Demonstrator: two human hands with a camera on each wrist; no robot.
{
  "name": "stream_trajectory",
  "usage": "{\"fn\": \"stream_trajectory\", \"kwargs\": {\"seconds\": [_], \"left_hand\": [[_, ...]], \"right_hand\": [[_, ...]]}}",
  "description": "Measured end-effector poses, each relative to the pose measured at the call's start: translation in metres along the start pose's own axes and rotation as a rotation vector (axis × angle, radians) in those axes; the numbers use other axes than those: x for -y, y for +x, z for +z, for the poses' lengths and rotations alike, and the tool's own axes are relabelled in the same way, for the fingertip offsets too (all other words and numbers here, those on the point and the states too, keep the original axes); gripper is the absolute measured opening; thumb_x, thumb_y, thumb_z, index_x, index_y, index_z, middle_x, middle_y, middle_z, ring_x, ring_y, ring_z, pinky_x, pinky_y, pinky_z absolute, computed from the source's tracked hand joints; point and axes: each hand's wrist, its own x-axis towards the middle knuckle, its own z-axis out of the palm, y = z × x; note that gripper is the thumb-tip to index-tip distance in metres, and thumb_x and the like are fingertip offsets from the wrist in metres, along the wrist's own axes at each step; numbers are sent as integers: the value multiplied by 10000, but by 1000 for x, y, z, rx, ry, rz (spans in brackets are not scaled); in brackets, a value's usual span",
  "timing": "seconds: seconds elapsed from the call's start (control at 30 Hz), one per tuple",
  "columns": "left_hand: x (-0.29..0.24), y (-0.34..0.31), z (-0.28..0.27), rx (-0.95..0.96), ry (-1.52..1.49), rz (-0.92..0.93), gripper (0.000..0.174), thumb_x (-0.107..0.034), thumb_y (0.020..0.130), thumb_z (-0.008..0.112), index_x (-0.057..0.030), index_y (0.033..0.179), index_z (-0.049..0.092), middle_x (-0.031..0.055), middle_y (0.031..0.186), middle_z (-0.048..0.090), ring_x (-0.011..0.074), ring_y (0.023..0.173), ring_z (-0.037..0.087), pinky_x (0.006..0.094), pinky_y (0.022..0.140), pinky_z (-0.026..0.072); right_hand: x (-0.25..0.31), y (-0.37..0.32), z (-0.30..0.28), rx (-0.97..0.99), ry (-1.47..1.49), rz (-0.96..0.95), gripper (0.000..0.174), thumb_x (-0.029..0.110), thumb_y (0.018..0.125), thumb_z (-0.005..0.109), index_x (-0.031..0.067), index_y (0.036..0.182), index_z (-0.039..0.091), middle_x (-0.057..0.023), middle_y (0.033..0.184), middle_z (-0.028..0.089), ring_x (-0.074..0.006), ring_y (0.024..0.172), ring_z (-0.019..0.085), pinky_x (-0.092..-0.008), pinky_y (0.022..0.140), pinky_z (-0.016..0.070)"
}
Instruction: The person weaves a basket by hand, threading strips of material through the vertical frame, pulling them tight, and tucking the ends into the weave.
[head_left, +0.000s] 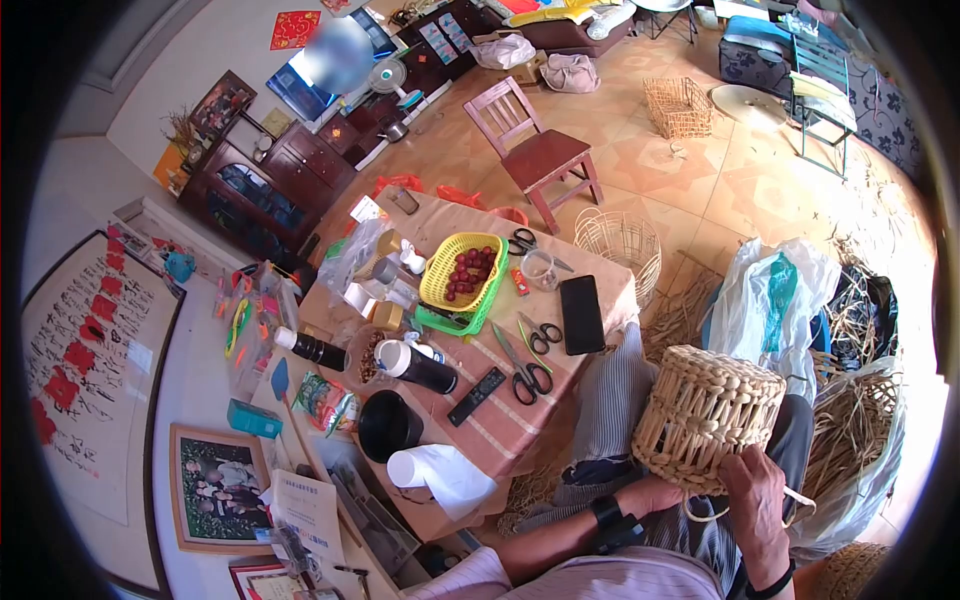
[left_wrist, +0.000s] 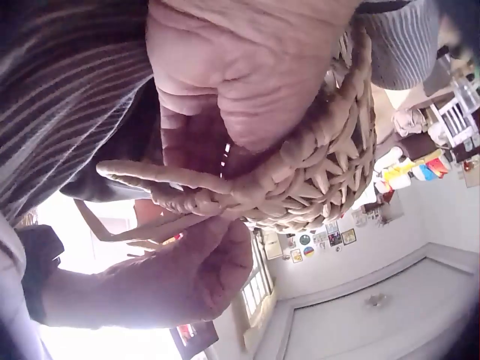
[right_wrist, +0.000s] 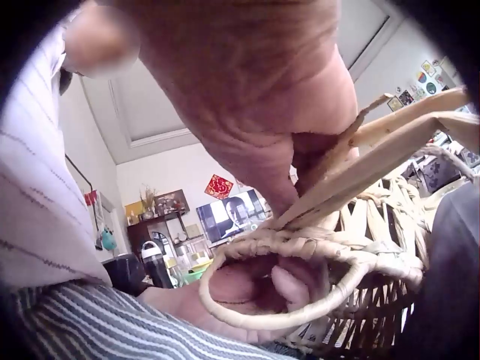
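Observation:
A woven straw basket (head_left: 705, 410) lies tilted over the person's lap, its rim toward the body. The left hand (head_left: 655, 495) grips the basket's near rim, its fingers partly hidden by the weave; in the left wrist view the left palm (left_wrist: 247, 67) bends over the rim. At that same rim, the right hand (head_left: 755, 500) pinches a flat straw strand (right_wrist: 375, 154) between thumb and fingers. A loop of straw (right_wrist: 251, 321) stands out from the rim in front of the left fingers. The strand's loose end (head_left: 800, 497) sticks out right of the right hand.
Left of the lap is a table with a pink cloth (head_left: 490, 435), bearing scissors (head_left: 531, 383), a phone (head_left: 582, 315), a remote (head_left: 476, 396) and a yellow basket of red fruit (head_left: 463, 262). Plastic bags with straw (head_left: 850, 430) stand at the right. A red chair (head_left: 545, 155) stands ahead.

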Motion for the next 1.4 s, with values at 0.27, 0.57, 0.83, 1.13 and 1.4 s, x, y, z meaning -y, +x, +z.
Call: {"fn": "stream_trajectory", "kwargs": {"seconds": [0.27, 0.57, 0.83, 1.13, 1.4], "left_hand": [[-3, 15, -12, 462, -1251, 166, 563, -304, 1159, 316, -50, 1661, 329, 144, 1749, 308, 322, 1561, 392, 516, 1310, 329], [-22, 9, -17, 389, -1058, 168, 546, -371, 1147, 394, -65, 1597, 443, 135, 1661, 457, 319, 1491, 486, 487, 1265, 399], [-35, 4, -7, 293, -1174, 185, 485, -274, 1151, 436, -79, 1595, 436, 124, 1641, 475, 288, 1477, 498, 447, 1257, 427], [-9, 9, -15, 197, -1097, 120, 443, -157, 1129, 527, -62, 1557, 465, 93, 1634, 466, 241, 1484, 467, 415, 1249, 428], [-20, 0, -11, -121, -476, 31, 409, -184, 1119, 569, -73, 1511, 539, 77, 1543, 569, 223, 1426, 510, 380, 1222, 430]], "right_hand": [[10, 8, -13, -54, -74, -72, 166, 99, 811, 713, 41, 875, 571, -133, 814, 524, -360, 777, 595, -482, 696, 466], [1, 12, -8, 13, -72, -61, 158, 130, 804, 721, 51, 860, 596, -129, 782, 536, -357, 753, 609, -487, 678, 475], [3, 9, -6, -20, -93, -6, 146, 80, 801, 754, 50, 858, 624, -132, 781, 538, -355, 720, 625, -479, 655, 494], [6, 7, -11, -21, -35, -19, 154, 89, 795, 783, 53, 889, 667, -131, 792, 576, -350, 735, 643, -476, 663, 500], [8, 6, -7, -29, -53, 7, 177, 91, 772, 788, 46, 892, 666, -118, 786, 584, -349, 729, 641, -469, 669, 506]]}}
